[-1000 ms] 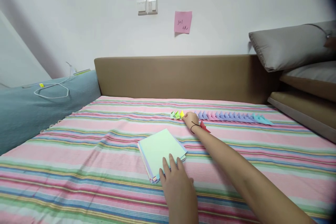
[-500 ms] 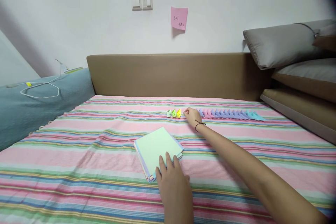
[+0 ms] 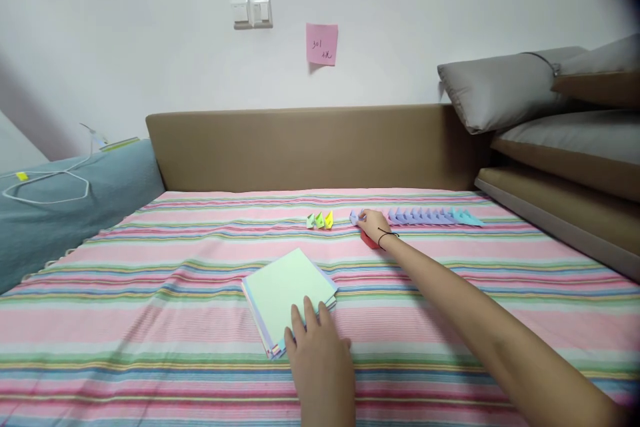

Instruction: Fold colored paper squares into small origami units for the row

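Note:
My left hand (image 3: 320, 360) lies flat, fingers spread, on the near corner of a stack of pastel paper sheets (image 3: 285, 293) on the striped bedsheet (image 3: 150, 293). My right hand (image 3: 373, 223) reaches far out to a row of small folded paper pieces (image 3: 430, 217) in purple, pink and blue. Its fingers are closed on a purple folded piece (image 3: 354, 217) at the row's left end. A red folded piece (image 3: 369, 241) shows under the wrist. Three folded pieces in green and yellow (image 3: 320, 220) stand apart to the left of the hand.
A brown padded bed frame (image 3: 310, 147) runs along the wall. Grey pillows (image 3: 505, 87) and brown cushions are stacked at the right. A teal blanket with a white cable (image 3: 45, 187) lies at the left. A pink sticky note (image 3: 322, 44) and light switches hang on the wall.
My right hand has shifted slightly right, away from the green and yellow pieces, and the gap there has widened. The view has panned right. My left hand stays on the paper stack.

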{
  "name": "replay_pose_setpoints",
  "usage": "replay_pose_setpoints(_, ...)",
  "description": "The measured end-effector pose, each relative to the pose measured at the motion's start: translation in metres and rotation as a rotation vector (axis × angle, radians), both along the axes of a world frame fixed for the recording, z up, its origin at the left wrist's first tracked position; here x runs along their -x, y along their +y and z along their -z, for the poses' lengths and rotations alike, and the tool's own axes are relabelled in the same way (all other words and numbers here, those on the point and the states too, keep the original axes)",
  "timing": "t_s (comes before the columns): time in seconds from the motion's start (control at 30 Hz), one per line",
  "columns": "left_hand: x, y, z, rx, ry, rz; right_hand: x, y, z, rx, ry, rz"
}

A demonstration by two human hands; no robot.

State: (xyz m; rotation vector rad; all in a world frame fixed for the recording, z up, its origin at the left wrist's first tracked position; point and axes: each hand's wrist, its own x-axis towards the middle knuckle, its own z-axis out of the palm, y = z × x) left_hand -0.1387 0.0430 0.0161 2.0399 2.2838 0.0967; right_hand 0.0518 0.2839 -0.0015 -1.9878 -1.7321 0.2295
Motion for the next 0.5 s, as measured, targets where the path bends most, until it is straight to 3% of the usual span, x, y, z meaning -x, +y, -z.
replay_pose_setpoints(0.13,0.002,0.001,0.001,0.004,0.008,0.003,-0.001,0.002,-0.004,-0.055,0.015,0.045)
replay_pose_setpoints(0.3,0.005,0.002,0.006,-0.022,0.004,0.029,-0.03,-0.014,-0.011,-0.14,0.025,0.071)
replay_pose_setpoints(0.4,0.011,0.006,0.009,-0.061,0.011,0.056,-0.057,-0.049,-0.004,-0.171,0.032,0.03)
replay_pose_setpoints(0.5,0.022,0.015,0.009,-0.075,0.003,0.084,-0.083,-0.11,0.015,-0.181,0.037,-0.032)
